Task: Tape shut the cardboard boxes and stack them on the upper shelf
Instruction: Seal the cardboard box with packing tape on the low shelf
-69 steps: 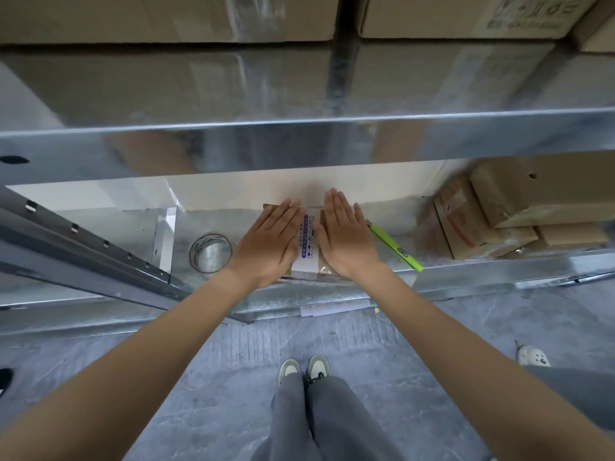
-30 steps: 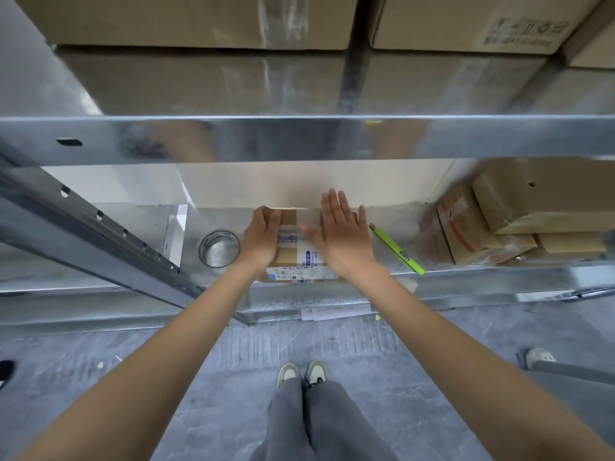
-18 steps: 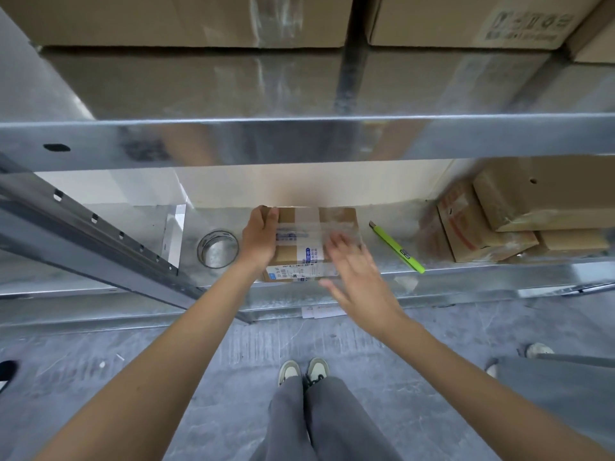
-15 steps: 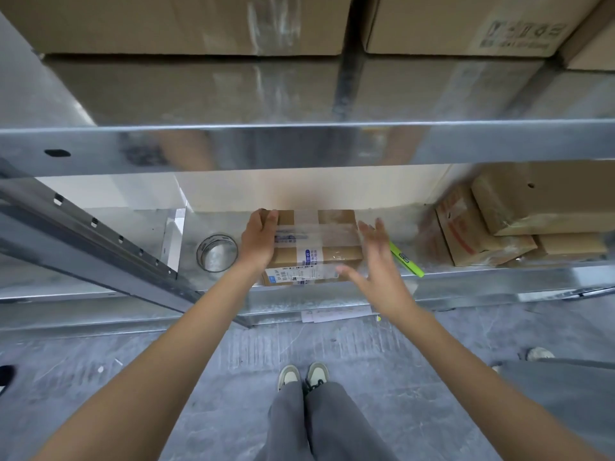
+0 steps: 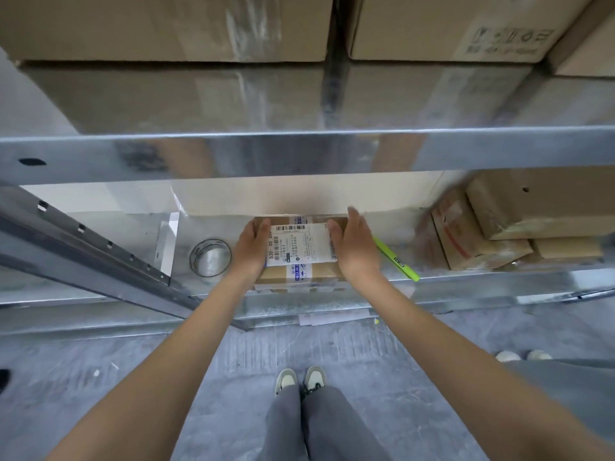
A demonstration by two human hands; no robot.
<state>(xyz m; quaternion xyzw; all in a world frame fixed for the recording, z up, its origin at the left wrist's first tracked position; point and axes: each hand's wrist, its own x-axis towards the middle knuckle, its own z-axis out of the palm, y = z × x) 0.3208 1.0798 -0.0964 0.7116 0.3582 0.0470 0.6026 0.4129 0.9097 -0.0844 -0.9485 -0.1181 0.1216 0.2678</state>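
Shelving first, since it fills most of the view: the upper shelf [image 5: 299,148] is a shiny metal deck running across the whole frame, and it already carries big cardboard boxes [image 5: 166,28] side by side along the far edge. My guess is that's where finished ones end up, so the job looks partly done.

Below that, the lower shelf [image 5: 466,287] seems to be acting as a workspace. Over on the right there's a stack of smaller boxes [image 5: 519,224], some with clear tape on them; can't tell if those are done or waiting.

Dead centre is the small box [image 5: 301,272] in play, sitting on the lower shelf with a white shipping label [image 5: 299,244] facing up. The left hand [image 5: 251,249] has its fingers curled round the left side and the right hand [image 5: 354,247] wraps the right side, thumb over the top edge. Clamped from both sides like that, it reads to me as either turning the box over or getting set to lift it up a level. Whether the seam is fully taped I can't say from here.

Just left of the box is a roll of clear tape [image 5: 210,257], lying flat within easy reach. Just right, a green utility knife [image 5: 396,259] lies at an angle, presumably for cutting the tape.
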